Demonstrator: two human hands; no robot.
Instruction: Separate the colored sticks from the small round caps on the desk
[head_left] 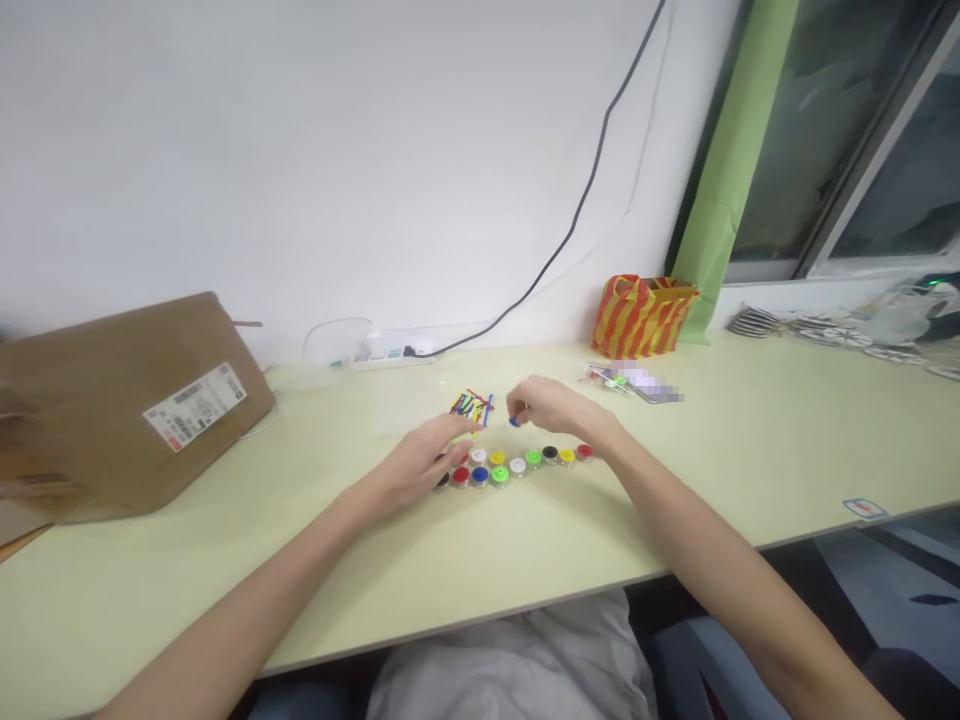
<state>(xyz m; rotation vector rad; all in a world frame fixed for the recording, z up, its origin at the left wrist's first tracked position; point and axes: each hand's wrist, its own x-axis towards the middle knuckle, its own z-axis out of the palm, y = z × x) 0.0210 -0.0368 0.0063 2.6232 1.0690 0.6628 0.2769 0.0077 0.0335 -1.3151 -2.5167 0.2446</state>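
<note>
Several small round containers with coloured tops stand in two uneven rows on the pale table [420, 570], among them a blue one [480, 476], a green one [500, 476] and a red one [584, 452]. My left hand [420, 462] is over the left end of the rows with its fingers apart, partly covering a black top and a red top. Behind the rows, my right hand [546, 405] pinches a small blue piece [514, 421] just above the table. A pile of thin coloured sticks [472, 405] lies beyond my left fingertips.
On the left stands a large cardboard box [120, 400]. A power strip [390, 357] with a black cable [574, 225] is by the wall. Back right are a striped bag [643, 318], a phone [654, 384] and a small plastic packet [609, 378].
</note>
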